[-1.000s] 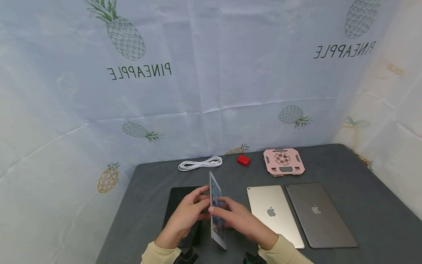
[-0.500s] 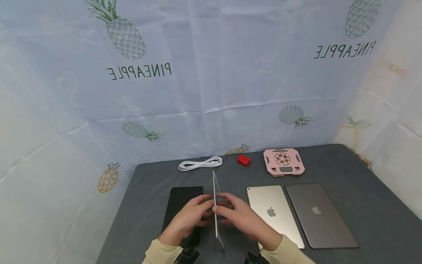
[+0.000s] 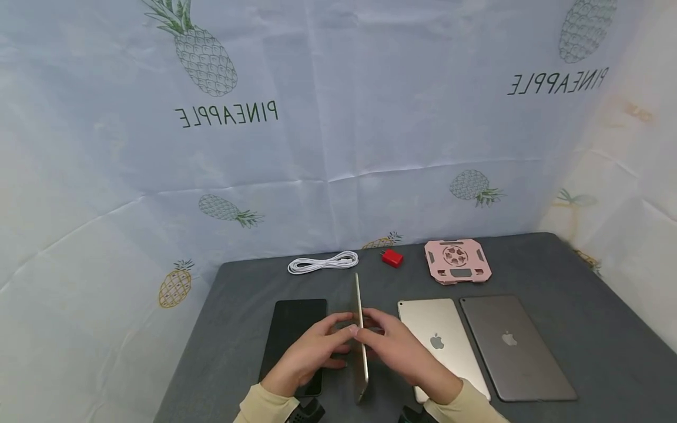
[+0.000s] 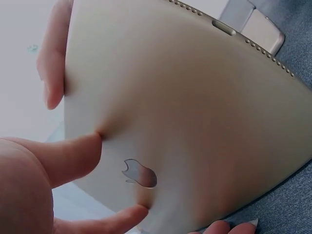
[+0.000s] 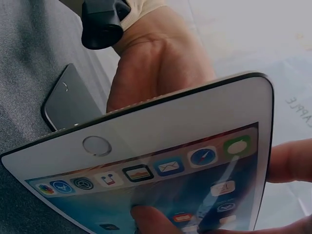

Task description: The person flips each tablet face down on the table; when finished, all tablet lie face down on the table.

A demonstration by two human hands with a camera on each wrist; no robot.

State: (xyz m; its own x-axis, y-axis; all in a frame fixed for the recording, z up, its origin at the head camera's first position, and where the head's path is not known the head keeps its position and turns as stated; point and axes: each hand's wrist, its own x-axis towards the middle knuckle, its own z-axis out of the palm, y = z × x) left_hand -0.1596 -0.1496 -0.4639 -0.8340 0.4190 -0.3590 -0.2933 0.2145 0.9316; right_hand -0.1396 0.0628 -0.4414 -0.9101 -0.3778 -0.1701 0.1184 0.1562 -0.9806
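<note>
Between the two hands a gold tablet (image 3: 358, 296) stands on its long edge, seen nearly edge-on in the head view. Its gold back (image 4: 190, 97) with an apple logo faces the left hand; its white-bordered screen (image 5: 204, 117), lit with app icons, faces the right. My left hand (image 3: 312, 352) touches the back with thumb and fingertips, none reaching round to the screen. My right hand (image 3: 399, 346) holds the tablet, its thumb at the upper edge and a fingertip on the screen. A black tablet (image 3: 288, 320) lies partly under the left hand.
Right of the hands lie another gold tablet (image 3: 431, 320) and a grey tablet (image 3: 518, 346), backs up. Along the rear are a coiled white cable (image 3: 322, 262), a red charger plug (image 3: 392, 258) and a pink cooling stand (image 3: 457, 261). A pineapple-print curtain (image 3: 370, 135) hangs behind.
The tablet has shifted right and turned about its long edge, so its screen has gone out of sight in the head view. Both hands have moved slightly right with it.
</note>
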